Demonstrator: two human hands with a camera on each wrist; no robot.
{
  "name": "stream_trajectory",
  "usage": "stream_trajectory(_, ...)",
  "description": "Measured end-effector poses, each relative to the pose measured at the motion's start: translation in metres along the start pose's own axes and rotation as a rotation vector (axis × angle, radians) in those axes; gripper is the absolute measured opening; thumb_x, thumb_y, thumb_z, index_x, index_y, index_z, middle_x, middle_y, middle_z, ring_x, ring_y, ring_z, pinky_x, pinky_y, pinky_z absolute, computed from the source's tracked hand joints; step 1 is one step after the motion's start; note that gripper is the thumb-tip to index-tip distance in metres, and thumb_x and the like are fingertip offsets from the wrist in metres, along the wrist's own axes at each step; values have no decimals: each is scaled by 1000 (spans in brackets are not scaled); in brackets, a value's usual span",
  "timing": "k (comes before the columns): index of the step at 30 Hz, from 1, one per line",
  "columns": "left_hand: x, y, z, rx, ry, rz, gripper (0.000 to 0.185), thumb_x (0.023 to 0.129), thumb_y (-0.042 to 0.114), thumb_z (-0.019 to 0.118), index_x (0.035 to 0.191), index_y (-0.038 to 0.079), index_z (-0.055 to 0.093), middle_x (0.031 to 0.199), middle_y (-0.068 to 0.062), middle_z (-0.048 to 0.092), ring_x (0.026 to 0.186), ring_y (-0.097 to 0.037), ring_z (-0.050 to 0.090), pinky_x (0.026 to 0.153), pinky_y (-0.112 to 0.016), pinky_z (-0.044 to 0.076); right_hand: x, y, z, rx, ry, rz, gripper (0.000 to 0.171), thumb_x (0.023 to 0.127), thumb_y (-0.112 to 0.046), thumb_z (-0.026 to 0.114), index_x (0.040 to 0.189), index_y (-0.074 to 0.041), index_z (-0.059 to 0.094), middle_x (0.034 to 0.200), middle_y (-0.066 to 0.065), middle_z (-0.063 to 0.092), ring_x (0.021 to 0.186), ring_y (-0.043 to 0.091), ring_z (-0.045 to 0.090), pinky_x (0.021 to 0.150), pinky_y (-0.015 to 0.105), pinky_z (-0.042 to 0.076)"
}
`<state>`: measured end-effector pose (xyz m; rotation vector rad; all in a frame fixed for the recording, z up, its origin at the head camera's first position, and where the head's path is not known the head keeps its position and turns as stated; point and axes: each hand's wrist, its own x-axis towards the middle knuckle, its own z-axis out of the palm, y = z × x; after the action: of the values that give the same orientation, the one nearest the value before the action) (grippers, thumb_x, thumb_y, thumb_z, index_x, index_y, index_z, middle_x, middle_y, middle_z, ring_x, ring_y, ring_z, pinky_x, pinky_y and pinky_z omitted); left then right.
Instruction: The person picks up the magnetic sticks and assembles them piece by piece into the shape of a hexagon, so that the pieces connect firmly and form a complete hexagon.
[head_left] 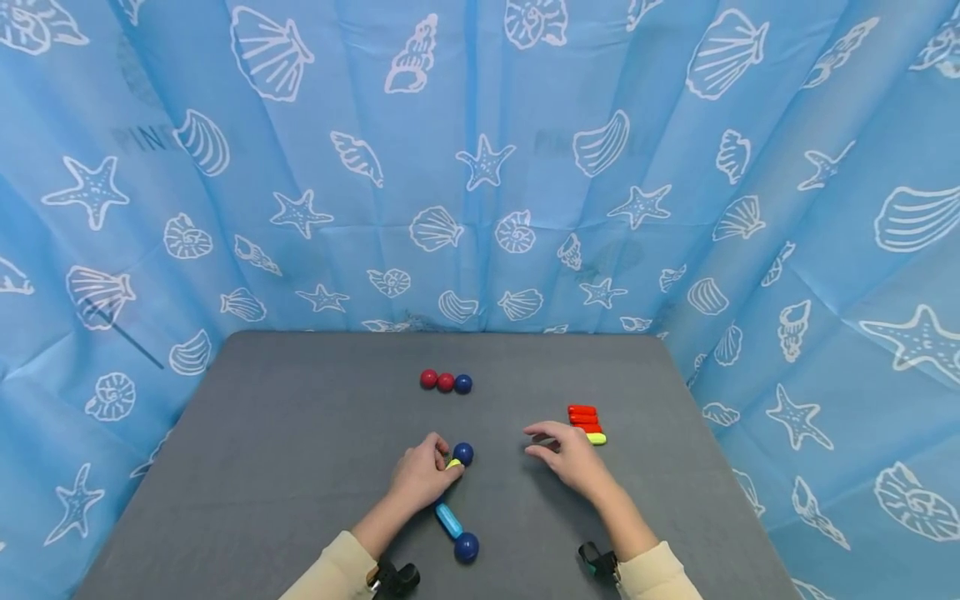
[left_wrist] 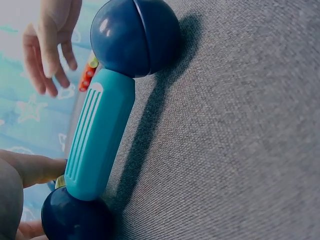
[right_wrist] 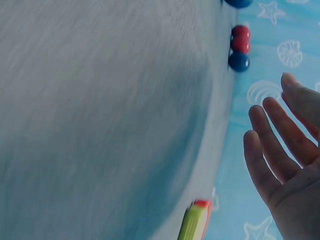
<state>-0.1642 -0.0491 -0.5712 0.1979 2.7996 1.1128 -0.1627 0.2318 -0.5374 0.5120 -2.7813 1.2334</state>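
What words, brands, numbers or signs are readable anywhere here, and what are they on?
"PIN": faint dark capitals on the curtain, toward the left of the head view; anything after the N is too faint to read.
Second faint mark, on the curtain right of centre: too blurred to read for sure.
No text can be made out on the balls, the sticks or the table.

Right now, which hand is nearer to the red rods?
Right: the right hand is just on the near side of the red rods. The left hand is well off to their left, pinching a yellow rod.
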Motion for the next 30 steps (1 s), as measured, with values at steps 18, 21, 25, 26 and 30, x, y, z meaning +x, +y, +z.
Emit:
stream_trajectory(18, -1, -4, 2, -5, 60, 10, 36, 90, 35, 75, 116, 11, 72, 62, 9, 51, 50, -6, 42, 49, -24, 31, -29, 47, -47, -298, 167, 128, 28, 81, -6, 83, 108, -6, 75, 108, 12, 73, 96, 31, 68, 84, 50, 54)
stream_trajectory(21, -1, -5, 1, 1, 56, 5, 36, 91, 35, 74, 117, 11, 71, 63, 9, 50, 51, -6, 42, 50, -23, 30, -30, 52, -53, -348, 143, 177, 28, 82, -6, 82, 109, -5, 74, 111, 15, 72, 104, 37, 65, 90, 55, 50)
stream_trajectory(25, -1, -7, -1, -11, 41, 6, 37, 91, 36, 73, 118, 11, 71, 63, 9, 50, 51, -7, 43, 50, -24, 31, -30, 57, -56, -369, 102, 221, 29, 83, -7, 81, 111, -4, 74, 115, 18, 70, 109, 41, 62, 93, 58, 48)
stream_trajectory(26, -1, -7, -2, -16, 36, 3, 37, 91, 36, 73, 118, 11, 71, 63, 9, 50, 51, -6, 43, 50, -23, 31, -30, 58, -56, -374, 91, 224, 30, 83, -8, 81, 111, -4, 74, 116, 18, 70, 110, 41, 62, 94, 58, 47)
stream_trajectory(30, -1, -9, -3, -27, 20, -7, 37, 91, 38, 73, 119, 13, 71, 62, 9, 50, 51, -6, 42, 50, -23, 31, -27, 61, -56, -393, 58, 228, 29, 83, -9, 81, 111, -4, 74, 115, 17, 69, 108, 40, 62, 93, 57, 48)
